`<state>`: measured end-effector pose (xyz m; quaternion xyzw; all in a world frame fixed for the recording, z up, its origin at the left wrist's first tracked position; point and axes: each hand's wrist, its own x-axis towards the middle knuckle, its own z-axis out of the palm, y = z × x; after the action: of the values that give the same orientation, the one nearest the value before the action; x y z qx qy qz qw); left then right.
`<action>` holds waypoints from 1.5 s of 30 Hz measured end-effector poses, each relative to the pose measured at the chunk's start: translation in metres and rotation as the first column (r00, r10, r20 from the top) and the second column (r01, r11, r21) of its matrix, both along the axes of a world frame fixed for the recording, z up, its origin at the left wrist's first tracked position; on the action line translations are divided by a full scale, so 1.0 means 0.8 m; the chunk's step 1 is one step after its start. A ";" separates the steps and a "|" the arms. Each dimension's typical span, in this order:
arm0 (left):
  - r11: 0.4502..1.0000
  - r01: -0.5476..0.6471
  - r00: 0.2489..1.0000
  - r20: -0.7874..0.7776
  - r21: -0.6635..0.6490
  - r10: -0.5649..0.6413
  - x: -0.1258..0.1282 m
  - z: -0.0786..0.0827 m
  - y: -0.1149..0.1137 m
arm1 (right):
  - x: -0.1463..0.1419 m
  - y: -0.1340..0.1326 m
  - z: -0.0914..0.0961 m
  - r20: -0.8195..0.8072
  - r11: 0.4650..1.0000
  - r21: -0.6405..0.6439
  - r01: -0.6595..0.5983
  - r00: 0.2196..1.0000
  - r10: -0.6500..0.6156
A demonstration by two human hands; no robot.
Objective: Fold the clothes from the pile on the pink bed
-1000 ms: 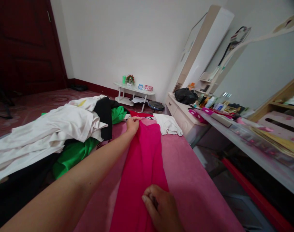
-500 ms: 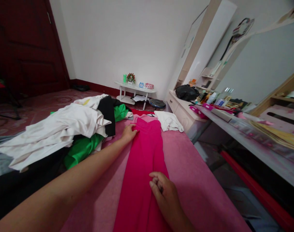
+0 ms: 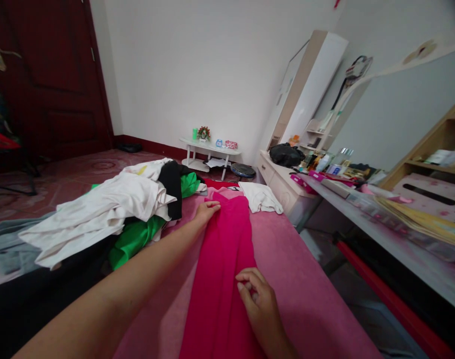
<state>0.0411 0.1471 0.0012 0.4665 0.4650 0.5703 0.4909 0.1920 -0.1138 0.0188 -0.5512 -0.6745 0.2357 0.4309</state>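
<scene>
Bright pink trousers [image 3: 227, 254] lie lengthwise in front of me, folded into a long narrow strip with creases running along it. At the far end my left hand [image 3: 208, 211] pinches the left corner of the cloth, fingers closed on it. Closer to me, my right hand [image 3: 259, 299] rests over the right edge of the trousers, its fingers loosely curled and the thumb near the index finger. No cloth shows between those fingers.
A heap of clothes with a white shirt [image 3: 111, 204] and green cloth [image 3: 137, 242] lies left on the pink bed cover [image 3: 298, 279]. Folded white cloth [image 3: 260, 196] sits beyond. At right stand a cluttered desk [image 3: 392, 239] and a drawer cabinet [image 3: 278, 174].
The camera view has tilted up slightly. My left hand has shifted slightly inward at the trousers' far corner, its fingers now closed on the cloth. The right hand stays curled over the right edge.
</scene>
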 end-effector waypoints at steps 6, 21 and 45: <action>1.000 -0.029 0.998 -0.063 -0.003 0.028 0.004 -0.013 -0.003 | 0.037 0.043 -0.007 0.088 0.989 0.054 0.141 0.985 -0.145; 0.991 -0.131 0.985 0.116 0.006 0.129 -0.005 -0.020 -0.019 | 0.090 0.074 -0.010 0.207 0.878 0.042 0.477 0.855 -0.475; 0.995 -0.077 0.990 0.119 0.061 0.069 -0.004 -0.016 -0.024 | -0.024 -0.072 0.023 0.497 0.919 -0.318 -0.234 0.784 0.372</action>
<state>0.0380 0.1281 -0.0115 0.4307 0.4335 0.6291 0.4805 0.1725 -0.1717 0.0369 -0.5266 -0.8159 0.2141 0.1060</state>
